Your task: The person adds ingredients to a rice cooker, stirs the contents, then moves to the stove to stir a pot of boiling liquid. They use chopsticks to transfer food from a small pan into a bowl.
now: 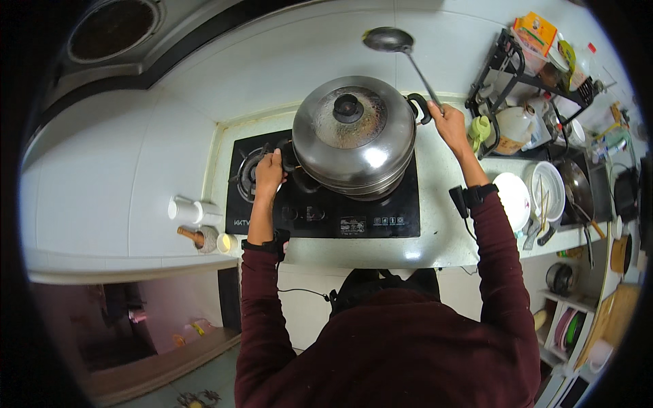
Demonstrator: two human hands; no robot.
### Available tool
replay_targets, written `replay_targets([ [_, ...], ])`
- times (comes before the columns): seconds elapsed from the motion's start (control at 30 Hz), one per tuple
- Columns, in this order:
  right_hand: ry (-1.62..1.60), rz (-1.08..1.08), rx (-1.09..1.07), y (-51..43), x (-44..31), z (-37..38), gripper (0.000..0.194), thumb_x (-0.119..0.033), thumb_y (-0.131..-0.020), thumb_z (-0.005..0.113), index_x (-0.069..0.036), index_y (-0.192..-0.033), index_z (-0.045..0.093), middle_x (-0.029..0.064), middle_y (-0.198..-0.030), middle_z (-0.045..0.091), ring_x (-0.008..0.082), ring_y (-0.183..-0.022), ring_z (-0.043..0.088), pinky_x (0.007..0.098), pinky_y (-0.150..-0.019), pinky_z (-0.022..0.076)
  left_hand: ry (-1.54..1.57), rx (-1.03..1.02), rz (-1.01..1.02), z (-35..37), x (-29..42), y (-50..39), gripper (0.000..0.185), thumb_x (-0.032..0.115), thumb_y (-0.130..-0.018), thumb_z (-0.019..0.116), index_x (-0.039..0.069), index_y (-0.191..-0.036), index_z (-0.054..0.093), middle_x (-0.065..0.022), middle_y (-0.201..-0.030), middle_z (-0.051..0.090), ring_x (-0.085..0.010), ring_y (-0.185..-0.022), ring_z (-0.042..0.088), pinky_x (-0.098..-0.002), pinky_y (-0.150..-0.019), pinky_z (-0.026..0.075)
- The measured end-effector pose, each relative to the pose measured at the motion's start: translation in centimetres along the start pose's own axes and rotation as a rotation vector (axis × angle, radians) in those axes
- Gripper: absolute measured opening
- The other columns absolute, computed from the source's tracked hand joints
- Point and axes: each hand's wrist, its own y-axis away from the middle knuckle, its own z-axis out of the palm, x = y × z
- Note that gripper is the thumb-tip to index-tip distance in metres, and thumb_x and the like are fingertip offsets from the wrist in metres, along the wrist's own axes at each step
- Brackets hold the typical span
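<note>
A large lidded stainless-steel steamer pot (387, 171) sits on the black gas hob (326, 224). Its domed lid (311, 120) has a glass centre, fogged and stained, and a black knob (348, 108). My left hand (269, 174) is curled at the pot's black left handle (289, 156); part of the grip is hidden. In my right hand (450, 125) is the shaft of a metal ladle (390, 40), its bowl raised behind the pot near the tiled wall. The fingers of that hand are right beside the pot's right handle (419, 108).
Left of the hob stand white cups (183, 210) and a stone mortar (208, 239) with a wooden pestle. At right are a black rack (541, 81) with bottles, a white plate (510, 201), a white basin (546, 188) and a wok (575, 188). A range hood (153, 66) overhangs the upper left.
</note>
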Motion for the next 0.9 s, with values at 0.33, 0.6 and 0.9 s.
replay_targets([
  [0.33,-0.175,0.221,-0.123,-1.1,0.4,1.5,0.039,-0.039,-0.079,0.065,-0.001,-0.078,0.070,0.0072,-0.056,0.059,0.0117,-0.054,0.054,0.0300,-0.054,0.0436,0.237,-0.056,-0.035,1.0,0.1,-0.6,0.033,0.029,-0.095,0.049,0.002,-0.078,0.058,-0.0009,-0.057,0.047,-0.0096,-0.045,0.041,-0.0248,-0.041,0.034],
  [0.6,-0.209,0.187,-0.036,-0.2,-4.4,-2.1,0.037,-0.037,-0.079,0.065,-0.001,-0.082,0.071,0.0082,-0.057,0.061,0.0126,-0.055,0.058,0.0301,-0.055,0.0451,0.332,-0.015,-0.034,-1.2,3.4,-0.1,0.029,0.028,-0.094,0.050,0.005,-0.078,0.058,-0.0021,-0.061,0.052,-0.0109,-0.047,0.044,-0.0241,-0.042,0.034],
  [0.9,-0.250,0.081,-0.061,0.8,-11.9,-5.2,0.037,-0.037,-0.079,0.067,0.000,-0.078,0.070,0.0033,-0.056,0.059,0.0093,-0.054,0.053,0.0277,-0.053,0.0432,0.334,-0.119,0.065,-9.4,7.8,-0.7,0.028,0.025,-0.095,0.046,0.005,-0.081,0.060,-0.0007,-0.068,0.055,-0.0086,-0.055,0.045,-0.0218,-0.045,0.033],
])
